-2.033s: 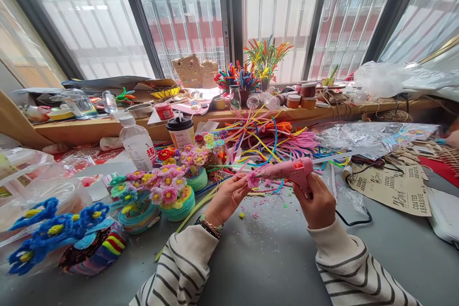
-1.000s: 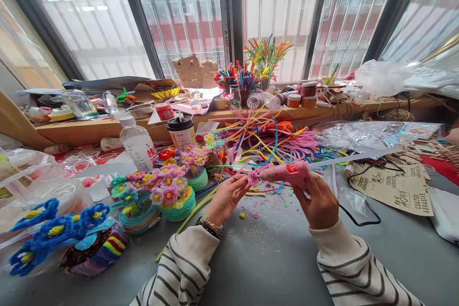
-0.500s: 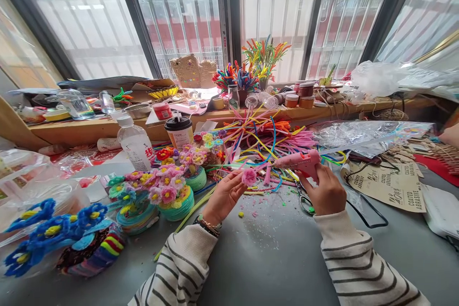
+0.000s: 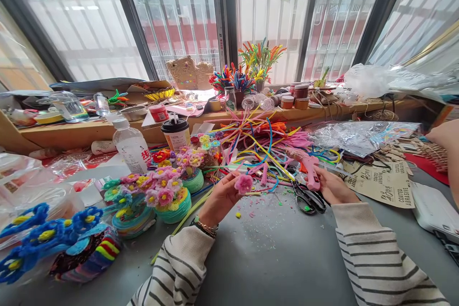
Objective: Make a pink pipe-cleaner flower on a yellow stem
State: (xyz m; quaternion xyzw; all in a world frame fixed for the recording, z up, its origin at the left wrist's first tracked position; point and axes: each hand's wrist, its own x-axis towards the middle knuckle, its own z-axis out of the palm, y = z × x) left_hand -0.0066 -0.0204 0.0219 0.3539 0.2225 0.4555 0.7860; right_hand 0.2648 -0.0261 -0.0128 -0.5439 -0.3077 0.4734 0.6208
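My left hand pinches a small pink fuzzy flower between thumb and fingertips, above the grey table. A pink hot glue gun is at my right hand, low over the clutter, its nozzle pointing left and away. The right fingers close at the gun's handle and are partly hidden behind it. Black-handled scissors lie just below the gun, blades toward the pile of pipe cleaners. Green and pink scraps and a yellow bit dot the tabletop between my hands.
Finished flower pots and blue flowers stand at left, with a plastic bottle and lidded cup behind. Sandpaper sheets and a white box lie at right. Another person's arm reaches in at the right edge.
My right hand has moved right and lowered the glue gun away from the flower, tilting its handle down. The left hand still holds the flower, now turned more toward me.
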